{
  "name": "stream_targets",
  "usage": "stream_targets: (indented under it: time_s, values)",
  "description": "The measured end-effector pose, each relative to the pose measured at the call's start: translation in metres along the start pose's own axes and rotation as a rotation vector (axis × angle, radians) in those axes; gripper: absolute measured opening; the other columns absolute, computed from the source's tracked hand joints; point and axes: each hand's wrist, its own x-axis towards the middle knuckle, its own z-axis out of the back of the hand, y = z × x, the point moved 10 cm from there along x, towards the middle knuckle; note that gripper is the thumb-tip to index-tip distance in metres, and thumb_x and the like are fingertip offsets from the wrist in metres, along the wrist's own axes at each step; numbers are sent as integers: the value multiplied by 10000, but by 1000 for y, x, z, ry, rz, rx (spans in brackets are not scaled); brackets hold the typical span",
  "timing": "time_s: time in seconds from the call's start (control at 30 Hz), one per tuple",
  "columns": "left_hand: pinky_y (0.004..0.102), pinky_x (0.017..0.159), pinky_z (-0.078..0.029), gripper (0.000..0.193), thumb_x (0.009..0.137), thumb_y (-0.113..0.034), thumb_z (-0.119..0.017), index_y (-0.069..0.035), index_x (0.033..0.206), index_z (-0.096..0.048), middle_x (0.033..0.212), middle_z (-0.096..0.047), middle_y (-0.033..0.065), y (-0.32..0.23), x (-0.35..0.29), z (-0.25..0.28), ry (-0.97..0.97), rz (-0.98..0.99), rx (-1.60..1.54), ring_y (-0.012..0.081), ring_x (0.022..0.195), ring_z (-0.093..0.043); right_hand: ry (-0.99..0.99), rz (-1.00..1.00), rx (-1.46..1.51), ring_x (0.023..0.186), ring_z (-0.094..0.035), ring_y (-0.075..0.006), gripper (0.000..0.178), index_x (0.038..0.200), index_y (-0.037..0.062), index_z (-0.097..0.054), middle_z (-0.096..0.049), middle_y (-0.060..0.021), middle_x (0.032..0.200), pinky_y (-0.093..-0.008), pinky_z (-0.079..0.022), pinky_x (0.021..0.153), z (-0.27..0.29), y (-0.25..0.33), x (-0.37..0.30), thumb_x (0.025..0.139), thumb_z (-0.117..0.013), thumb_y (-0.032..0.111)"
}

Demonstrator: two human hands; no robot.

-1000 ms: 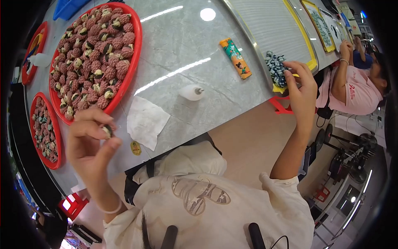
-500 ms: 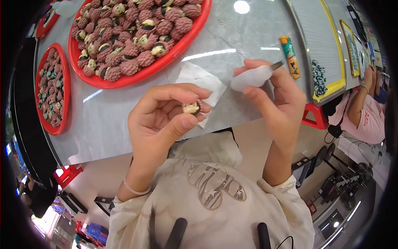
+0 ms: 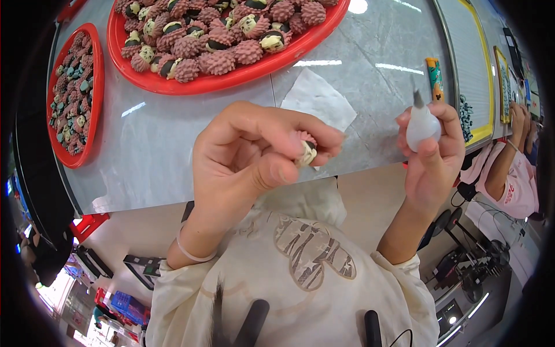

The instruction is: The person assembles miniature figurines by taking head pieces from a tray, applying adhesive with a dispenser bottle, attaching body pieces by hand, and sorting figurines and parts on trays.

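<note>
Pinched between the thumb and fingers of my left hand (image 3: 234, 150) is a small ridged pink piece (image 3: 308, 151) with cream and dark parts. My right hand (image 3: 433, 173) is wrapped round a whitish, translucent squeeze bottle (image 3: 423, 128), its narrow dark tip pointing up and away from me. The two hands are apart, both above the table's near edge. A white paper tissue (image 3: 321, 99) lies on the table beyond my left hand. Many similar pink, cream and dark pieces (image 3: 219, 62) fill a large red tray (image 3: 173, 88) at the far left.
A smaller red tray (image 3: 98, 110) of pink and bluish pieces stands at the left. On the right are an orange and green packet (image 3: 435, 81), a yellow-edged frame (image 3: 483, 130) and small dark pieces (image 3: 465, 118). Another person's arm (image 3: 506, 156) rests farther right. The grey table (image 3: 156, 168) ends before me.
Both hands sit farther right in the picture, wider apart, while the view has shifted. The squeeze bottle has turned from lying sideways to tip up, and the pink piece has rotated in my left fingers.
</note>
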Motion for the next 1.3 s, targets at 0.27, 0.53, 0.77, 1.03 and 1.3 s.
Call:
stream_targets:
  time_s: [0.27, 0.53, 0.77, 1.03, 1.3]
  values:
    - [249, 679, -480, 367, 714, -290, -654, -71, 924, -447, 956, -526, 158, -5, 5, -2, -39, -81, 9, 206, 799, -566, 77, 65, 303, 905, -541, -260, 457, 994, 11, -476, -553, -221, 928, -323, -444, 758, -3, 17, 4, 720, -649, 334]
    - [233, 590, -488, 389, 699, -283, -666, -49, 943, -474, 884, -530, 148, -3, 3, -1, 57, -78, 83, 207, 800, -567, 366, 214, -77, 867, -469, -185, 467, 1028, 2, -419, -470, -158, 956, -231, -402, 705, -42, 52, 1, 817, -481, 414]
    - [226, 581, -502, 361, 701, -260, -669, -25, 907, -489, 875, -533, 148, -2, 4, 0, 23, -48, 85, 204, 767, -575, 155, 263, -326, 725, -516, -209, 482, 989, -61, -434, -499, -206, 860, -269, -433, 628, -40, 67, 2, 799, -513, 375]
    - [231, 580, -506, 319, 715, -224, -662, -22, 892, -489, 869, -540, 145, 1, 6, -1, -14, -6, 64, 214, 745, -589, 304, 439, -423, 700, -520, -226, 474, 958, -81, -467, -499, -218, 855, -286, -432, 617, -33, 87, -11, 776, -539, 351]
    - [234, 583, -507, 299, 724, -216, -654, -22, 880, -490, 859, -541, 145, 0, 6, -1, 0, -27, 66, 216, 752, -593, 227, 478, -337, 760, -528, -242, 475, 979, -91, -464, -485, -199, 880, -282, -439, 648, -19, 89, -14, 787, -526, 339]
